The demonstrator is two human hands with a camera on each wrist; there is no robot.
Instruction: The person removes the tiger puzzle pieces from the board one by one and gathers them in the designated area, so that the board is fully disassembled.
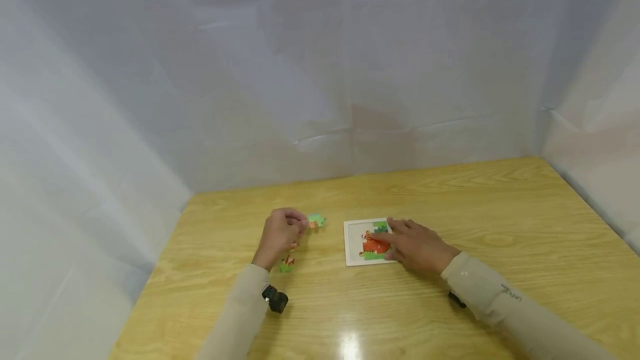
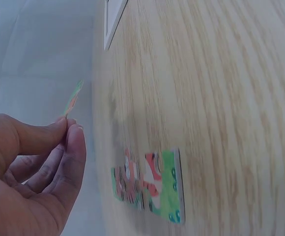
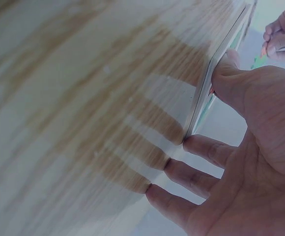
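Note:
Between thumb and fingertips, my left hand (image 1: 281, 233) pinches a green and orange jigsaw piece (image 1: 316, 220), raised over the table in the left wrist view. Below that hand lie loose jigsaw pieces (image 2: 169, 184) printed green, red and white. To the right is a white puzzle tray (image 1: 346, 244), partly filled from its right side with a red and green picture (image 1: 375, 246). My right hand (image 1: 420, 246) rests over the tray's right edge, fingers spread and mostly straight, the index finger reaching across the picture. It hides part of the tray's right side.
The wooden table (image 1: 325, 304) has a glossy top. Pale sheeting (image 1: 320, 71) hangs behind its back edge and along both sides. Dark wrist devices (image 1: 275, 299) are strapped at the sleeves.

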